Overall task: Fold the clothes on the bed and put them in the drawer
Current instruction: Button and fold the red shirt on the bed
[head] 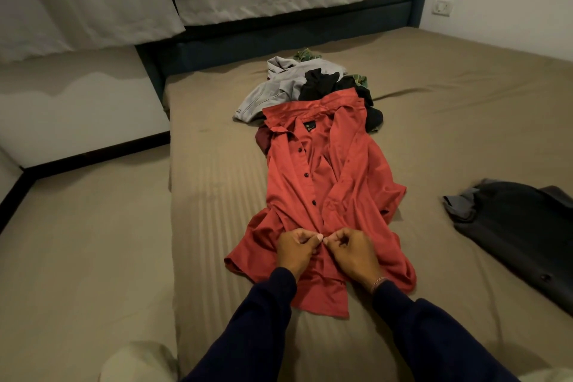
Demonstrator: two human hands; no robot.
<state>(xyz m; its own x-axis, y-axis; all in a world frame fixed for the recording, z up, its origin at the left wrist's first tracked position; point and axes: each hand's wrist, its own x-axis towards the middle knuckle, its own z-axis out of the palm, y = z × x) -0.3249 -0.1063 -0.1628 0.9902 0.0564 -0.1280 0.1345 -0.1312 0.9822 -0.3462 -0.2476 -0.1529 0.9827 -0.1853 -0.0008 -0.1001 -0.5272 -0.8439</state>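
Near the front edge of the bed [465,102], which is covered in a taupe striped sheet, a red long-sleeved button-up shirt [341,170] lies face up, collar toward the far side and hem toward the person. Both hands work at its lower placket: the left hand [296,246] pinches the fabric edge on the left of the opening, and the right hand [352,250] pinches the edge on the right, thumbs almost touching, apparently fastening a button near the hem. Beyond the collar sits a loose pile of unfolded clothes [297,84], grey, black and green-checked pieces heaped together and touching the shirt's top. Well apart to the right lies a dark grey garment [514,226], spread flat. No drawer is in view. The shirt looks thin, soft and light, with a slight sheen that suggests it may slide on the sheet; it will drape and wrinkle rather than hold a crease. For folding, taking it at the shoulder seams or side seams and smoothing flat seems the best hold; the sleeves, now bunched across the front, will need straightening first.
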